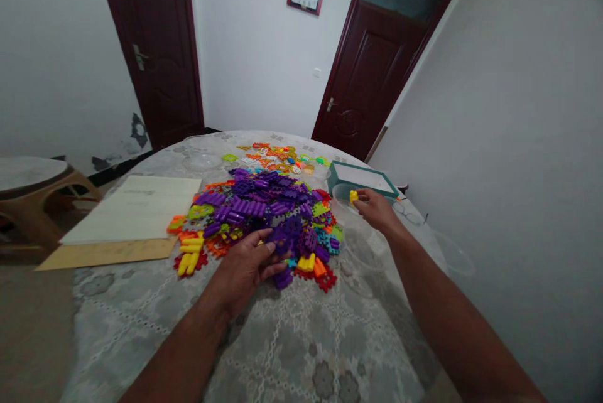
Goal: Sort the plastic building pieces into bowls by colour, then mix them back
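Note:
My left hand (247,262) is at the near edge of the pile, its thumb and fingers closed on a dark purple plastic building piece (286,233) with notched edges. Out to the right, my right hand (374,208) pinches a small yellow building piece (353,197) between thumb and fingertips. That yellow piece is over or beside a clear plastic container (340,191); I cannot tell which. The heap of building pieces (249,208) is mostly purple, with green, orange, red and blue ones among it. Yellow pieces (189,258) lie at its near left edge.
Orange, yellow and green pieces (273,155) lie scattered behind the heap. A green-rimmed box (362,178) stands at the back right. White sheets (136,205) rest over brown card (108,254) on the left. A patterned cloth (264,353) covers the table; a stool (35,169) stands left.

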Demonstrator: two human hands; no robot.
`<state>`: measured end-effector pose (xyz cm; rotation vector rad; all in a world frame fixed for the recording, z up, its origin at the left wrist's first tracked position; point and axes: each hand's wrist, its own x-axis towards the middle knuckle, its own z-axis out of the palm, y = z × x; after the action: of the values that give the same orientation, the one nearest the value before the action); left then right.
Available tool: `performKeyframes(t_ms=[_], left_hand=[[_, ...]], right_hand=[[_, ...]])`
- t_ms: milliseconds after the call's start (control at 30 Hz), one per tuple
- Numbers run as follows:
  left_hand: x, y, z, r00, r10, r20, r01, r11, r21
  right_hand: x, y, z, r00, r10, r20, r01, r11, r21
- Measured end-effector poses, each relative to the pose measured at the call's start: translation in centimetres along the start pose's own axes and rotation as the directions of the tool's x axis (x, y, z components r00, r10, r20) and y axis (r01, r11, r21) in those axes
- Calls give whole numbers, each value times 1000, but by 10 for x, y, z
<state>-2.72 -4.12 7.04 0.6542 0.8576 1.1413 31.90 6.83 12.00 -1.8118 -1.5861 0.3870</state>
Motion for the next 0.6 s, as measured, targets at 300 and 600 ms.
performKeyframes(t_ms=[300,600], left_hand=[[3,0,-1,999,18,-28,-14,990,138],[-5,1,3,989,-16,147,-38,935,353]], right_hand=[[-9,-7,-5,999,-21,-48,22,1000,22],[-120,-97,24,785,-459,416,345,881,322]])
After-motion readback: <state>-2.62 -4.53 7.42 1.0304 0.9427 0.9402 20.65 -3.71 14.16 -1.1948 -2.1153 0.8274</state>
